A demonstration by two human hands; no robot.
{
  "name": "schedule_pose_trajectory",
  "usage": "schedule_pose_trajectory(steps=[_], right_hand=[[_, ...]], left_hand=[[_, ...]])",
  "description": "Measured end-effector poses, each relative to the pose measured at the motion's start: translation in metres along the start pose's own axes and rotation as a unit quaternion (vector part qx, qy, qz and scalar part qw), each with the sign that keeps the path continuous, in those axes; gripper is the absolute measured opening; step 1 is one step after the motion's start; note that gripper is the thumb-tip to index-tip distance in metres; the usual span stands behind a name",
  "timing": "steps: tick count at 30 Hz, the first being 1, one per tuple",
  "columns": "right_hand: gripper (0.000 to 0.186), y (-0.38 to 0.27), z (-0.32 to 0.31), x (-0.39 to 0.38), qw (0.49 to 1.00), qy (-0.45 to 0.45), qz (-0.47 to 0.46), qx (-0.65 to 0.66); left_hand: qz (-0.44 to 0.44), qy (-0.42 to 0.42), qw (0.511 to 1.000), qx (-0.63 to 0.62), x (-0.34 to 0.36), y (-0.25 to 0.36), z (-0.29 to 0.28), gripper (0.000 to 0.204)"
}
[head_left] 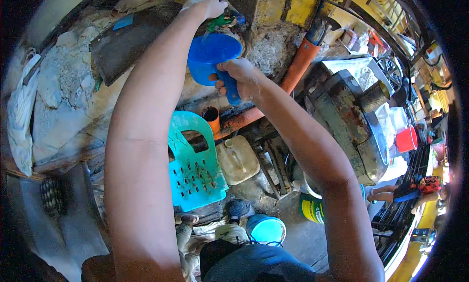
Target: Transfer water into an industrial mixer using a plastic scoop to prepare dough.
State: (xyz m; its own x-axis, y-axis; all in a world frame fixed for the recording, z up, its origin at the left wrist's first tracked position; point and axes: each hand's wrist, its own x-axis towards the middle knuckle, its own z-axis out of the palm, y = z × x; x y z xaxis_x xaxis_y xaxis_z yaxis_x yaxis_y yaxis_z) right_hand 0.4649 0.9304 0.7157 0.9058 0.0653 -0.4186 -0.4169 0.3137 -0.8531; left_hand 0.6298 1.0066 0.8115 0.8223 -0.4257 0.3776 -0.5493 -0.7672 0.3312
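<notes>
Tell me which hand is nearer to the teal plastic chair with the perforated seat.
Right. The right hand grips the blue plastic scoop by its handle, just above the teal chair's backrest. The left hand is higher up, reaching a green tap fitting beyond the scoop.

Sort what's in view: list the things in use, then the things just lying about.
In use: blue scoop held by right hand; tap under left hand.

Lying about: teal plastic chair, beige jerrycan, blue bucket, red bucket.
</notes>
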Motion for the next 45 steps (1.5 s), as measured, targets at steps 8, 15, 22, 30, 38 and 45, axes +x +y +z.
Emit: schedule_pose_trajectory(steps=[8, 15, 22, 30, 38, 45], right_hand=[[0.017, 0.003, -0.008, 0.008, 1.000, -0.005, 0.013, 0.019], [0.016, 0.002, -0.005, 0.002, 1.000, 0.004, 0.013, 0.019], [0.015, 0.002, -0.002, 0.000, 1.000, -0.002, 0.009, 0.023], [0.016, 0.002, 0.000, 0.001, 1.000, -0.001, 0.002, 0.019], [0.015, 0.001, -0.002, -0.003, 1.000, 0.003, -0.009, 0.008], [0.015, 0.001, -0.005, -0.002, 1.000, 0.015, -0.001, 0.014]], left_hand=[[-0.025, -0.008, 0.997, 0.068, -0.002, 0.013, 0.000, 0.052], [-0.014, -0.005, 0.996, 0.086, 0.003, 0.009, 0.004, 0.052], [0.005, 0.060, 0.998, 0.006, 0.008, 0.002, 0.013, 0.051], [-0.034, -0.088, 0.994, 0.046, 0.035, -0.008, 0.014, 0.050], [-0.035, -0.119, 0.992, 0.031, 0.039, -0.009, 0.018, 0.049], [0.011, -0.119, 0.992, 0.042, 0.018, 0.009, 0.002, 0.048]])
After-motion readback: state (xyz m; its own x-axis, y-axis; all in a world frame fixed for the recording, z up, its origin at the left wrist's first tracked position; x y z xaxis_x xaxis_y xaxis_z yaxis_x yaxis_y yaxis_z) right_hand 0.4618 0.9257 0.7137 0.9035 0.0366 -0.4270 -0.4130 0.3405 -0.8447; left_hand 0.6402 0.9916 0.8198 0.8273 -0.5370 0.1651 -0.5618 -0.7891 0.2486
